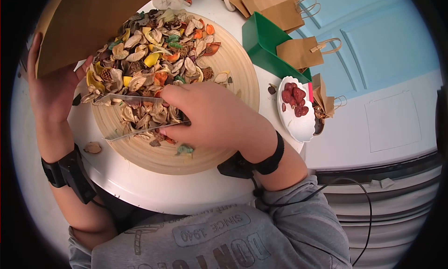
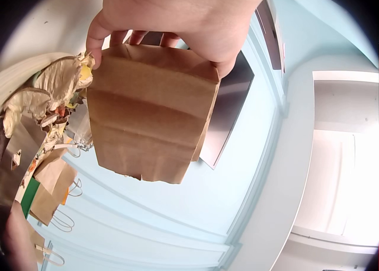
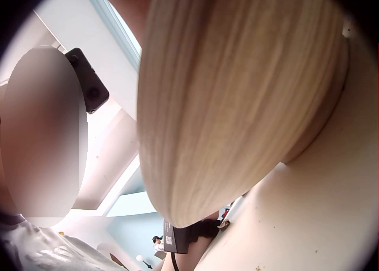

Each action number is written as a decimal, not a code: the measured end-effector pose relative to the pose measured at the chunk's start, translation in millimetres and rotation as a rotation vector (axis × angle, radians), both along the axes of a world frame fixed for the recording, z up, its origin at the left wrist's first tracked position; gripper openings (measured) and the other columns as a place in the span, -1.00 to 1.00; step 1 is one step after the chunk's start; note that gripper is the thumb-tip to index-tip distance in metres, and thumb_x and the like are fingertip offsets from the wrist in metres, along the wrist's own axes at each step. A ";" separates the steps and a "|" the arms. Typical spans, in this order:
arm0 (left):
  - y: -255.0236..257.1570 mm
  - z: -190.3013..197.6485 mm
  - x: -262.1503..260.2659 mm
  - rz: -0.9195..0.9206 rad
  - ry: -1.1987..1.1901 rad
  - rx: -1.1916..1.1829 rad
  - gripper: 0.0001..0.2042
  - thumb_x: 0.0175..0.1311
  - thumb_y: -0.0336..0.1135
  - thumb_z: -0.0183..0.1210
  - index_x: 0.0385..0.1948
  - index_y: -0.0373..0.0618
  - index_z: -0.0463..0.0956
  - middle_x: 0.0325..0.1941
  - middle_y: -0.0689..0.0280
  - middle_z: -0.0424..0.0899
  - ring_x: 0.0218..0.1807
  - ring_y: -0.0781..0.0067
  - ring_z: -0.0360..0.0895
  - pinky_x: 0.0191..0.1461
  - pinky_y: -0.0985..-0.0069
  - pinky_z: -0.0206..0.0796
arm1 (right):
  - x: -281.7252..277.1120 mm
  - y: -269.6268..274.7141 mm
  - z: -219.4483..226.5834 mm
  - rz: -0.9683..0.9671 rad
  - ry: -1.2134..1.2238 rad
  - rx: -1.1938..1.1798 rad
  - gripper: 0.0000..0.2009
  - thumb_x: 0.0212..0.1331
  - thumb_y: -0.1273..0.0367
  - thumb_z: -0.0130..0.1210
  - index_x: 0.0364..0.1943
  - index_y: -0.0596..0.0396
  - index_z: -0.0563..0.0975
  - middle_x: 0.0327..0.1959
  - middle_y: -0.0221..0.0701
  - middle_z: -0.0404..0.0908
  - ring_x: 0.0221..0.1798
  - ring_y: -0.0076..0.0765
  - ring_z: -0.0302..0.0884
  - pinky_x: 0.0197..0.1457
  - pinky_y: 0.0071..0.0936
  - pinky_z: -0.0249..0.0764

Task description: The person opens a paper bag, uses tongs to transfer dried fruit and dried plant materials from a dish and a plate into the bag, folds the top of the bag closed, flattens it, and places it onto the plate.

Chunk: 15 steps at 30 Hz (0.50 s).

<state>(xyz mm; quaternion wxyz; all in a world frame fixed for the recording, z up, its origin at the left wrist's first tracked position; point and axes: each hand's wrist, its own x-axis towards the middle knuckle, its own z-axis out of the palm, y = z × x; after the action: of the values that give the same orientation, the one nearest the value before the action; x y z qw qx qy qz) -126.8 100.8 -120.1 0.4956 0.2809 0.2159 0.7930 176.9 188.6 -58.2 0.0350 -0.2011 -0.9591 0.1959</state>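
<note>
In the head view, the left hand holds up a brown paper bag at the upper left; in the left wrist view the left hand grips the edge of that bag. The right hand pinches a clear plastic scoop or container, its side edges showing over the dried petals piled on a round wooden tray. Petals show between its clear walls. The right wrist view shows mostly the wooden underside; the fingers are largely hidden there.
Right of the tray are a green box, small paper bags and a white scalloped plate with red dried fruit. A loose petal lies on the white table. A cable runs from the right wrist.
</note>
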 end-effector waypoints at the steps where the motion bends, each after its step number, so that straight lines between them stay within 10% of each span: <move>1: -0.2 -0.2 -0.2 0.005 0.000 -0.001 -0.54 0.45 0.05 -0.06 0.18 -0.07 0.43 0.18 0.21 0.53 0.18 0.20 0.50 0.19 0.15 0.41 | -0.1 0.3 -0.3 0.004 0.004 0.005 -0.64 -0.02 0.17 0.30 -0.32 0.13 0.45 -0.39 -0.14 0.57 -0.27 0.13 0.57 -0.19 -0.03 0.46; 15: 0.0 3.3 2.4 0.022 -0.019 -0.026 -0.56 0.45 0.04 -0.05 0.16 -0.05 0.45 0.19 0.22 0.53 0.20 0.22 0.48 0.16 0.15 0.41 | -0.6 -0.7 1.3 0.002 0.018 0.009 -0.65 -0.01 0.17 0.30 -0.34 0.13 0.45 -0.46 -0.12 0.57 -0.33 0.12 0.58 -0.23 -0.03 0.46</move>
<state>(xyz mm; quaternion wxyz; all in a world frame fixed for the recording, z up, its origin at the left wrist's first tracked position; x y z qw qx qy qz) -124.4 100.8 -116.8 0.4927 0.2644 0.2245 0.7981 176.3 187.9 -56.9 0.0443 -0.1983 -0.9598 0.1935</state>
